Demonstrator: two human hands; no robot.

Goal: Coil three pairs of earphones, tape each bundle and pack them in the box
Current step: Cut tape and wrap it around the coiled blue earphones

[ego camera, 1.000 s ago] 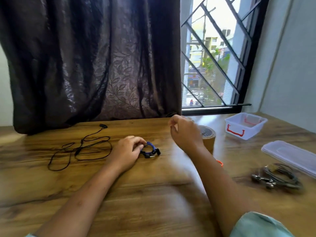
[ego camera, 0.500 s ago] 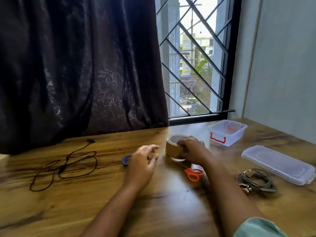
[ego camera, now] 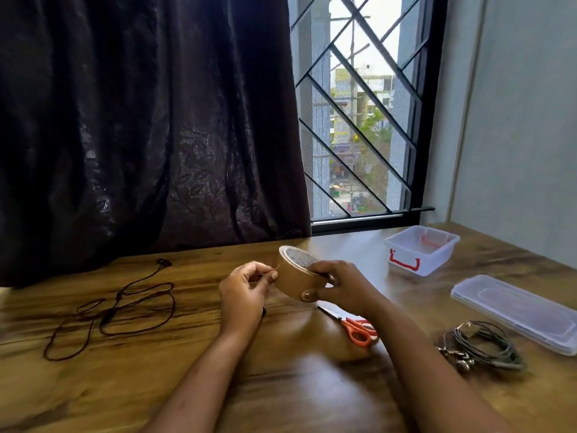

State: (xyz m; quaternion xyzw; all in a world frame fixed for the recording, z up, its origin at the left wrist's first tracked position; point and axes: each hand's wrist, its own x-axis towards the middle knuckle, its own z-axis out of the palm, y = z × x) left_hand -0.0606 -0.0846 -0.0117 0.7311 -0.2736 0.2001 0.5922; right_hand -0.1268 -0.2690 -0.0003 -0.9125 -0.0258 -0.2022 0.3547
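Lifted off the desk [ego camera: 156, 385], the tape roll [ego camera: 295, 278] now sits clasped in my right grip [ego camera: 338, 284], my left grip [ego camera: 246, 287] pinching at its loose end: taping comes next.

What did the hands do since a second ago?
The left hand let go of the blue earphones, now out of sight, and pinches the edge of the tape roll. The right hand gripped that roll and lifted it off the table. The black earphones, grey earphones, scissors, box and lid stayed put.
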